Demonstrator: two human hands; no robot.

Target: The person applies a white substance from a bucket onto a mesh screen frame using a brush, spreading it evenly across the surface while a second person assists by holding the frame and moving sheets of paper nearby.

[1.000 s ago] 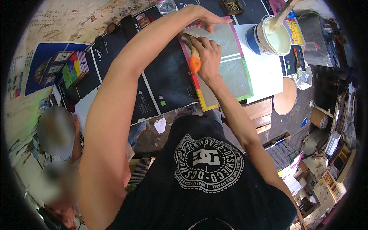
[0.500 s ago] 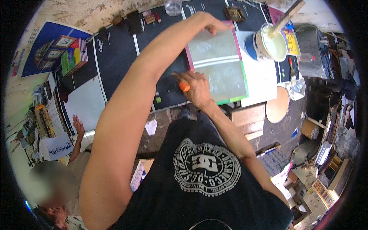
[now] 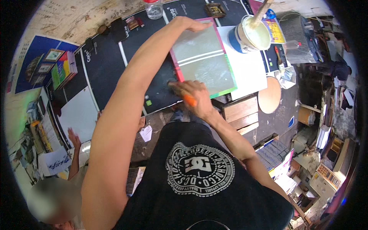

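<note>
A grey panel [image 3: 203,57] with pink and green edges lies flat on the black-covered table [image 3: 103,65]. My left hand [image 3: 191,25] reaches across and grips the panel's far left corner. My right hand [image 3: 191,91] is at the panel's near left corner, closed around an orange-handled tool [image 3: 189,100]; the tool's tip is hidden under my fingers. My black printed shirt fills the lower part of the view.
A blue-and-white bucket [image 3: 249,34] of pale paste with a stick stands on a white sheet [image 3: 249,73] right of the panel. Near it are a round wooden disc [image 3: 270,95], wooden blocks [image 3: 239,113] and a plastic bottle [image 3: 154,8]. Another person's hand [image 3: 73,138] is raised at lower left.
My right hand has slid with the orange tool down the panel's left edge to its near corner. My left hand stays on the far corner.
</note>
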